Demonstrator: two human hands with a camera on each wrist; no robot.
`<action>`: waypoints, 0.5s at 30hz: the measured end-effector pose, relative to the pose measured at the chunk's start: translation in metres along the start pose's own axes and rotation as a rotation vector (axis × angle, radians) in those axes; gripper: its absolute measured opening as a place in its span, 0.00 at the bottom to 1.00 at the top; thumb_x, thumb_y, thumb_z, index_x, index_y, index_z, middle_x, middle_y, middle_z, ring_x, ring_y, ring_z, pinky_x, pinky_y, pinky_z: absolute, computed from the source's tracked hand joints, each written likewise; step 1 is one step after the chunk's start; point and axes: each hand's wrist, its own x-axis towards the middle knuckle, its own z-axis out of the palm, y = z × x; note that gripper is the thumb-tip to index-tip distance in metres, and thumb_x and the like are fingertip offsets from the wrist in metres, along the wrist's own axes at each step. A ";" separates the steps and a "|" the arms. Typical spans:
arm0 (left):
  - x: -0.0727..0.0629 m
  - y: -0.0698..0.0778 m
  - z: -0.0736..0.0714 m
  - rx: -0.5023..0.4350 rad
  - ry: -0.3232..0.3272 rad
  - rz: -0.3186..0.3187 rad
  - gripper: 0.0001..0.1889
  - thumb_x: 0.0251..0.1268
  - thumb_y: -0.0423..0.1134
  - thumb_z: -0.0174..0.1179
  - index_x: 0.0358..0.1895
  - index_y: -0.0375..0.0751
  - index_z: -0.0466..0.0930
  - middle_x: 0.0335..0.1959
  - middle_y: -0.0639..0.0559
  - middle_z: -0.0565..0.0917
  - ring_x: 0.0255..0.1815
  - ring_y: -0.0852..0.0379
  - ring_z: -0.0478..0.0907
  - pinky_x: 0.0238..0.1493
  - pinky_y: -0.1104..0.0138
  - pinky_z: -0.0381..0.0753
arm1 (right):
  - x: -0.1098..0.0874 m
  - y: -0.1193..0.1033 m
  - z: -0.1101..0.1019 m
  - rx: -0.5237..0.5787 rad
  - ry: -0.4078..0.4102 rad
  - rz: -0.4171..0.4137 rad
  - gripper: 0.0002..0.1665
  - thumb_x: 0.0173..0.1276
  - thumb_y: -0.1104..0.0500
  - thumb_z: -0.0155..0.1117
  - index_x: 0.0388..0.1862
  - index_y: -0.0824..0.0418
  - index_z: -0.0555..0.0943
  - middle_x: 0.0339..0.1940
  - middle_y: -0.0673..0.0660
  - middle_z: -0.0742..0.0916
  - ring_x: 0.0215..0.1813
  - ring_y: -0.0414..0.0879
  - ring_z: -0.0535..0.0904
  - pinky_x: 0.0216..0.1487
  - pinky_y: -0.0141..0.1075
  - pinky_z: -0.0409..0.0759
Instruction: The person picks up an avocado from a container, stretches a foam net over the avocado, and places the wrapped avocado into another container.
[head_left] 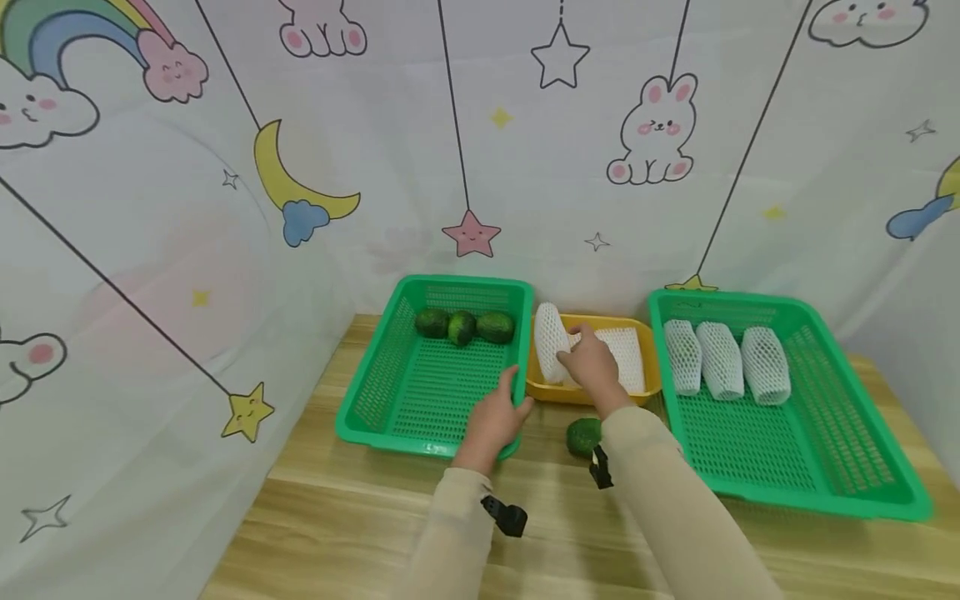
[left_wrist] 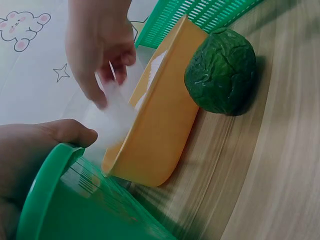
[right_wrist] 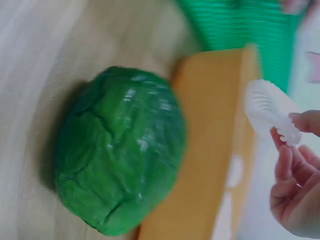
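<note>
My right hand (head_left: 592,367) pinches a white foam net sleeve (head_left: 551,342) between thumb and fingers, over the yellow basket (head_left: 652,379). In the right wrist view the foam sleeve (right_wrist: 267,107) looks partly folded at the fingertips. My left hand (head_left: 495,421) is at the right rim of the left green basket (head_left: 431,448), index finger stretched forward and thumb out to the side. On the table in front of the yellow basket lies a dark green, wrinkled avocado (left_wrist: 222,72), partly hidden by the right sleeve in the head view.
Three bare avocados (head_left: 462,327) sit at the back of the left basket. The right green basket (head_left: 825,500) holds three net-wrapped fruits (head_left: 720,361). More white foam sleeves (head_left: 622,354) lie in the yellow basket. A printed cloth (head_left: 420,150) hangs behind the wooden table (head_left: 315,517).
</note>
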 end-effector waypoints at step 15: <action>0.002 0.034 -0.014 -0.525 0.151 0.026 0.38 0.55 0.62 0.60 0.63 0.39 0.67 0.54 0.44 0.74 0.56 0.45 0.68 0.49 0.55 0.72 | -0.074 0.018 -0.021 0.499 0.013 -0.155 0.28 0.60 0.59 0.68 0.55 0.64 0.68 0.40 0.61 0.79 0.40 0.50 0.72 0.36 0.33 0.74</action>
